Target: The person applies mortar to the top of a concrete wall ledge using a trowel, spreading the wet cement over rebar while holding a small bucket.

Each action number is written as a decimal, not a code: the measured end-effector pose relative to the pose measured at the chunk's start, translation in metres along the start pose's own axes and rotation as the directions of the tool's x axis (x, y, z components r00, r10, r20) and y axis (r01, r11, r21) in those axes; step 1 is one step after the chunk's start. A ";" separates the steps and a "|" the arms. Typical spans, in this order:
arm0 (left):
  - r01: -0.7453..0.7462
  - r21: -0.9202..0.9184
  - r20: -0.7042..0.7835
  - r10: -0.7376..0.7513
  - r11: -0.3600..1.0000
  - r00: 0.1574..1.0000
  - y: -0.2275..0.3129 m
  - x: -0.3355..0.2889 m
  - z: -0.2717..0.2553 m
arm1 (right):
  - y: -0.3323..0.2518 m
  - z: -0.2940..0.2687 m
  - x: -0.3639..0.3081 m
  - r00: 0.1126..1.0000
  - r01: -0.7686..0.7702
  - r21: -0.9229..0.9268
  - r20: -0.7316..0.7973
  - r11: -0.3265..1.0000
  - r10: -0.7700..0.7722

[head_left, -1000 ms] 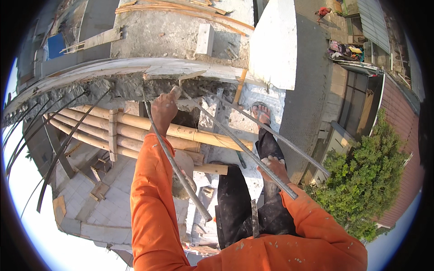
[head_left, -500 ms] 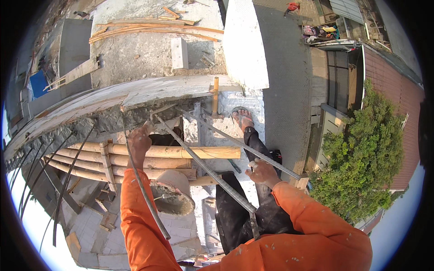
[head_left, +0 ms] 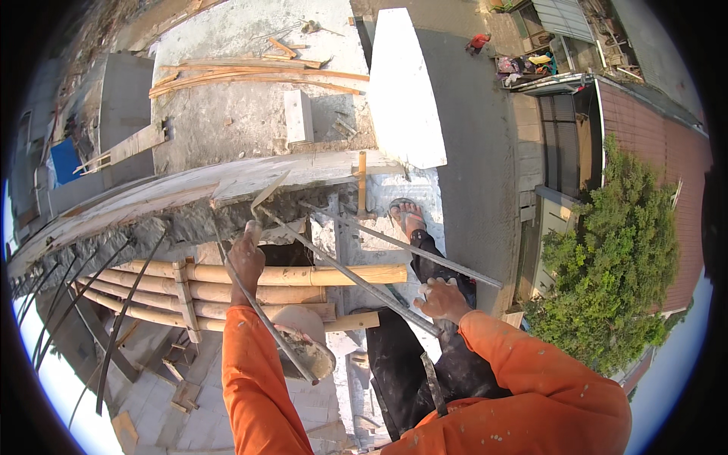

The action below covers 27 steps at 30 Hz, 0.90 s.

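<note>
My left hand (head_left: 246,258), fingers curled, is just below the rough concrete edge (head_left: 174,224). A thin steel bar (head_left: 277,334) crosses in front of its wrist and forearm; whether the fingers grip anything is hidden. My right hand (head_left: 444,299), its fingers dusted pale, curls over my thigh beside the lower end of a thick ribbed steel bar (head_left: 364,280). Another steel bar (head_left: 425,246) slants above that hand. A pale flat strip (head_left: 269,189) lies at the thick bar's upper end. A bucket (head_left: 311,353) with grey mortar is partly behind my left forearm.
Bamboo poles (head_left: 258,274) run below the ledge, and bare steel bars (head_left: 125,311) stick out at left. A wooden-handled hammer (head_left: 362,182) stands near my sandalled foot (head_left: 409,216). The street (head_left: 485,152) lies far below at right, beside a tree (head_left: 607,265).
My left hand has moved slightly nearer and to the right, away from the concrete edge. My right hand has shifted slightly, its fingers more curled. The bars' near ends have moved a little.
</note>
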<state>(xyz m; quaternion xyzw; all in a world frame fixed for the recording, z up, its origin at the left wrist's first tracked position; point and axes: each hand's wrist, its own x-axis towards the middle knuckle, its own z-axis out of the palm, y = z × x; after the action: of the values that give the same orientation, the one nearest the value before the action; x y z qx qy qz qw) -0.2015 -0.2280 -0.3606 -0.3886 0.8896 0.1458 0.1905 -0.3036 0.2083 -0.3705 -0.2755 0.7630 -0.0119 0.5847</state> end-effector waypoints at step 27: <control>0.388 -0.445 0.074 -0.399 0.807 0.914 0.003 -0.251 0.036 | -0.022 0.019 -0.003 0.997 -0.068 -0.095 -0.027 0.993 0.065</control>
<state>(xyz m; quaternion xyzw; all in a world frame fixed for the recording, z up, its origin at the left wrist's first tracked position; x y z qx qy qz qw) -0.0387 -0.0523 -0.2788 -0.5992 0.7335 0.3008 0.1112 -0.2773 0.1969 -0.3658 -0.2776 0.7784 0.0411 0.5616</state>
